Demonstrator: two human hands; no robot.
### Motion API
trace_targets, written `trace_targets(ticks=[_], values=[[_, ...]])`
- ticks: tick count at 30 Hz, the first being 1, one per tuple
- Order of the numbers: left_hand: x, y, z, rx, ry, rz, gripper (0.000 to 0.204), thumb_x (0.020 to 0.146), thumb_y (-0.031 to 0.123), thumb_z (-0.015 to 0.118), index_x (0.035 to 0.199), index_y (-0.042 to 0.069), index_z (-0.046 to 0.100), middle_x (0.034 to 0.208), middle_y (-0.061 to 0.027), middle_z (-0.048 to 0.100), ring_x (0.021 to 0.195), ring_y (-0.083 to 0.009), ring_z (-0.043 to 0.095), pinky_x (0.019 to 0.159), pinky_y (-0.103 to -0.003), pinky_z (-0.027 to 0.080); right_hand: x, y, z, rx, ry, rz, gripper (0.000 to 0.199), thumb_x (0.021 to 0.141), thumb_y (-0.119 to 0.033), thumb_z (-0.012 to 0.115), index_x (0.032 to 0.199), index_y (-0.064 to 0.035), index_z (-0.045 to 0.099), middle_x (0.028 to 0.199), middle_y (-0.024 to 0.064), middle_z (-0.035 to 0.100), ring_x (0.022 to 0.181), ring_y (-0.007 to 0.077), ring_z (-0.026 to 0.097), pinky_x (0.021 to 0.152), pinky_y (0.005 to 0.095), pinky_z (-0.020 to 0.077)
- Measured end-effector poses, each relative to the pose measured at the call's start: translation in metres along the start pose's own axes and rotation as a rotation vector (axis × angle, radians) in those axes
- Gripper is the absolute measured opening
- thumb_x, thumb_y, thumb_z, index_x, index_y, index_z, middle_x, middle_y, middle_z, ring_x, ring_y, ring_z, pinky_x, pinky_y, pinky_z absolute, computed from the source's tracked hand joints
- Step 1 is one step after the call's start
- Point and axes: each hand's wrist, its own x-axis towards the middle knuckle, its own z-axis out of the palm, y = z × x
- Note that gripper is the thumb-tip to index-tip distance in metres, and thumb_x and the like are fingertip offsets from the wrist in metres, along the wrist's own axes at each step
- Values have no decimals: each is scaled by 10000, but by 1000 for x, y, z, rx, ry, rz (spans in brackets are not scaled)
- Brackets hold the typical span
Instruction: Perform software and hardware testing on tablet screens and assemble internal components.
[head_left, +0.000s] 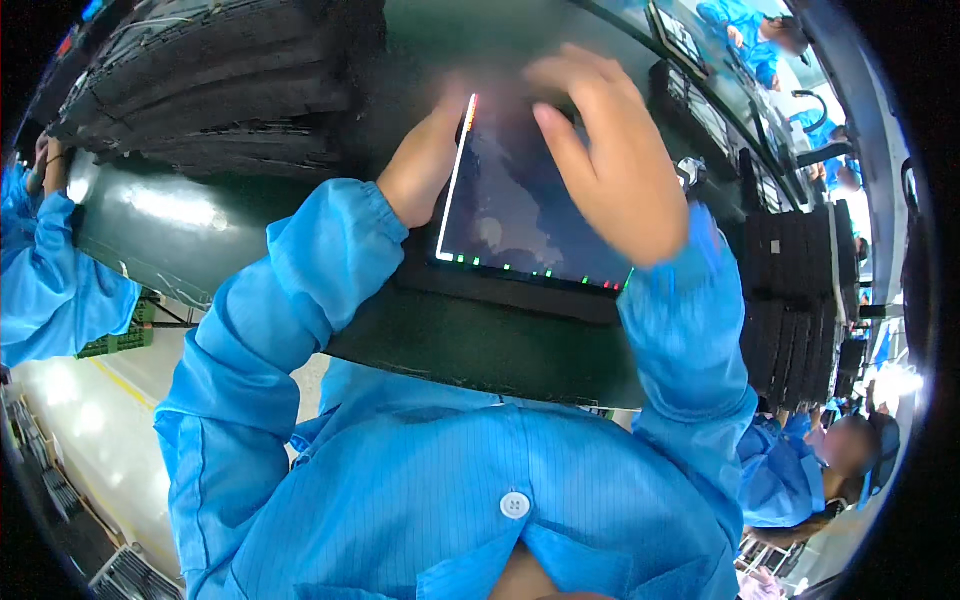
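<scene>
A dark flat display panel (520,215) lies in front of me on the dark green bench, its screen lit with a white line down the left side and small coloured marks along the near edge. My left hand (425,165) is at the panel's left edge; its fingers are blurred and partly hidden, so their grip does not show. Above the right part of the screen is my right hand (625,155), thumb and fingers apart, holding nothing that I can see. Motion blurs its fingertips. The panel's far edge is lost in blur.
Black stacked sheets or trays (220,100) fill the far left of the bench (480,350). Black stacked trays (790,290) stand at the right, near a rack of dark panels (700,110). Other people in blue work at left (60,270) and right (785,465).
</scene>
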Motion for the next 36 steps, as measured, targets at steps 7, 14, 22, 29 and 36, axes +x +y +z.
trace_targets(ticks=[7, 14, 22, 29, 36], values=[[-6, 6, 6, 51, 67, -25, 648, 890, 587, 273, 1113, 30, 519, 1025, -98, 575, 923, -178, 539, 797, -300, 437, 33, 12, 31, 112, -91, 107, 211, 745, -82, 575, 954, -56, 560, 799, 122, 631, 801, 326, 570, 729, 411, 447], [-4, 6, 6, 0, 75, -8, 613, 881, 584, 322, 1070, 46, 545, 981, -82, 595, 877, -165, 559, 778, -296, 439, 18, -4, 30, 78, 40, -71, 168, 681, -61, 583, 849, -65, 574, 672, 104, 580, 696, 304, 556, 645, 410, 422], [-8, 5, -13, 360, -280, 313, 265, 810, 160, 550, 1025, 4, 554, 1039, -74, 546, 974, -179, 536, 831, -311, 419, -21, -47, 26, -20, -123, -152, 277, 666, -45, 593, 939, -86, 571, 769, 89, 551, 797, 284, 534, 792, 405, 405], [-6, 6, -7, 205, -321, 120, 402, 730, 65, 553, 1123, 7, 492, 1012, -101, 577, 952, -203, 549, 821, -328, 436, -32, -49, -18, 136, 61, -200, 266, 654, -79, 601, 918, -65, 582, 820, 102, 564, 828, 271, 552, 754, 383, 435], [-10, 9, -9, 217, -307, 47, 432, 697, 45, 549, 1119, -25, 486, 1006, -111, 557, 964, -209, 536, 839, -314, 425, -94, -11, -207, 1, 413, 300, 146, 667, 18, 595, 811, 5, 582, 896, 169, 601, 869, 291, 576, 765, 376, 453]])
